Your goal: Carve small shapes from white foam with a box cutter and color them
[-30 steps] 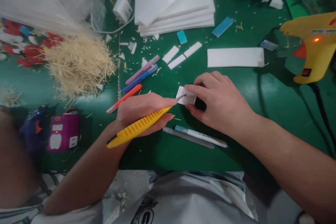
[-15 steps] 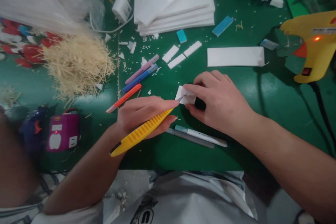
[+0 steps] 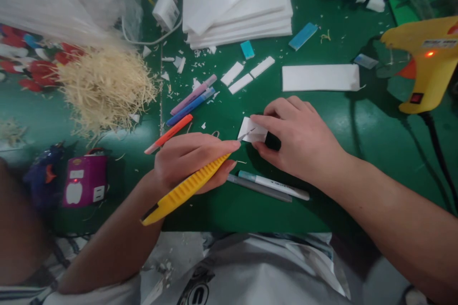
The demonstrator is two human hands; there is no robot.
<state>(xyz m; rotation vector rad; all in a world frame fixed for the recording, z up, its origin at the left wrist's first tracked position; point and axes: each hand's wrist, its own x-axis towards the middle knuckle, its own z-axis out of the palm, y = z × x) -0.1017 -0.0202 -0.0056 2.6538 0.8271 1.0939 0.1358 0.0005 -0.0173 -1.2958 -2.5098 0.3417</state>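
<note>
My left hand (image 3: pixel 195 159) is closed round a yellow craft knife (image 3: pixel 189 188), its handle pointing down and left. The knife's thin blade (image 3: pixel 245 134) lies over a small white piece of foam board (image 3: pixel 248 128), its tip near the middle. Thumb and fingers of my right hand (image 3: pixel 298 133) grip the right side of that piece against the table. Something dark, perhaps only shadow, shows beneath the right palm. Below the hands lie a white marker with a teal end (image 3: pixel 275 185) and a grey pen (image 3: pixel 259 188).
Coloured markers (image 3: pixel 191 107) and wood shavings (image 3: pixel 107 88) lie left. Small white strips (image 3: pixel 241 83), a longer white strip (image 3: pixel 322 77) and stacked white boards (image 3: pixel 239 5) are beyond my hands. A yellow glue gun (image 3: pixel 425 62) stands right, a purple power adapter (image 3: pixel 86 181) left.
My left hand has drawn slightly down and left with the knife, uncovering more of the blade. The right hand and the white piece have stayed nearly in place.
</note>
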